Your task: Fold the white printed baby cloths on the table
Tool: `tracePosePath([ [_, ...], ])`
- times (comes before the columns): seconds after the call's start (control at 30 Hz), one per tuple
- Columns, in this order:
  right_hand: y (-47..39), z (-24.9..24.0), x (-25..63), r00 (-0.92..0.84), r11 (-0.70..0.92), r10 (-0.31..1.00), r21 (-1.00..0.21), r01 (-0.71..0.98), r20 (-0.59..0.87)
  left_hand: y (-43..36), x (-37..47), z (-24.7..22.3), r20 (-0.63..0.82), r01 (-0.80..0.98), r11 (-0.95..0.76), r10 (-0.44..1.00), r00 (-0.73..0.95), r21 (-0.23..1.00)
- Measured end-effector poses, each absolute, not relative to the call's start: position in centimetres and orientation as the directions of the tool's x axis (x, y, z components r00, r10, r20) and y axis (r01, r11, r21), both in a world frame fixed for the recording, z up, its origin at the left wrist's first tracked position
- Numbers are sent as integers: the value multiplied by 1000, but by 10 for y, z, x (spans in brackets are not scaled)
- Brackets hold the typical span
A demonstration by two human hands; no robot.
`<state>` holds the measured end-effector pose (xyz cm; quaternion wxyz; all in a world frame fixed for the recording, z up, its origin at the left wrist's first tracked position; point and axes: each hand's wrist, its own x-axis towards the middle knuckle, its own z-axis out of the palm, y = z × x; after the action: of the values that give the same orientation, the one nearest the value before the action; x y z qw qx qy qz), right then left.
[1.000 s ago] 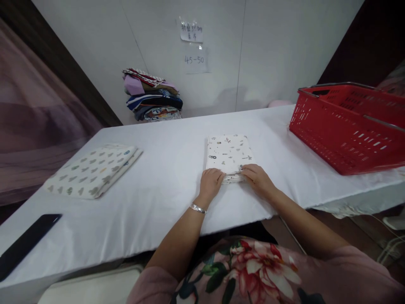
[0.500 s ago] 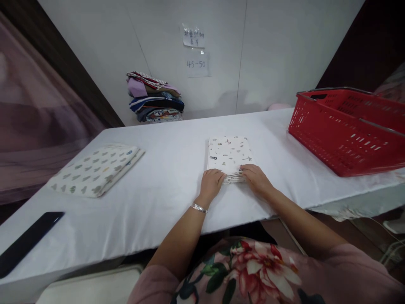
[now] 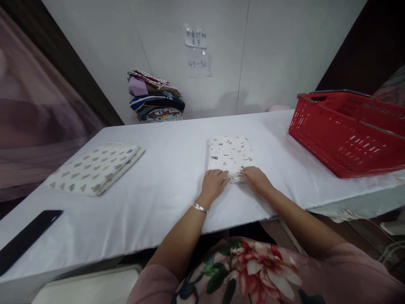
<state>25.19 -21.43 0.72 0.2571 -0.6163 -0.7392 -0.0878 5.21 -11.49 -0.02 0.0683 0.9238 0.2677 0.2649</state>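
A folded white cloth [image 3: 230,153] with small printed figures lies on the white-covered table in front of me, its layered near edge facing my body. My left hand [image 3: 215,183] grips the near left corner, fingers bent over the top. At the near right corner my right hand [image 3: 255,179] holds the same edge, fingertips on the layers. Both thumbs are mostly hidden. Farther left rests another folded cloth [image 3: 95,169], white with grey cloud-like shapes, apart from both hands.
A red plastic basket [image 3: 341,139] stands at the table's right end. Folded clothes are stacked [image 3: 156,99] against the back wall. A dark flat object [image 3: 28,238] lies at the front left. Paper signs [image 3: 199,64] hang on the wall.
My left fingers have crept slightly right along the cloth's near edge. My right hand has barely moved, and the cloth stays in place.
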Motion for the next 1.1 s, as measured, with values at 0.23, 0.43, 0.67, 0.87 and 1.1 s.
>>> tracePosePath([
  [0.23, -215, 6, 252, -107, 223, 868, -188, 957, 484, -116, 53, 2, 437, 455, -840, 542, 718, 295],
  [0.43, -217, 8, 251, -125, 240, 873, -193, 951, 472, -114, 53, 1, 431, 456, -827, 562, 706, 330],
  [0.67, -219, 10, 252, -138, 252, 881, -203, 946, 452, -114, 53, 2, 441, 448, -846, 534, 722, 290],
  [0.87, -220, 9, 252, -147, 270, 880, -220, 938, 452, -114, 52, 1, 443, 415, -864, 503, 743, 286],
  [1.1, -216, 6, 251, -83, 229, 868, -245, 942, 490, -114, 51, 2, 435, 425, -862, 507, 744, 277],
])
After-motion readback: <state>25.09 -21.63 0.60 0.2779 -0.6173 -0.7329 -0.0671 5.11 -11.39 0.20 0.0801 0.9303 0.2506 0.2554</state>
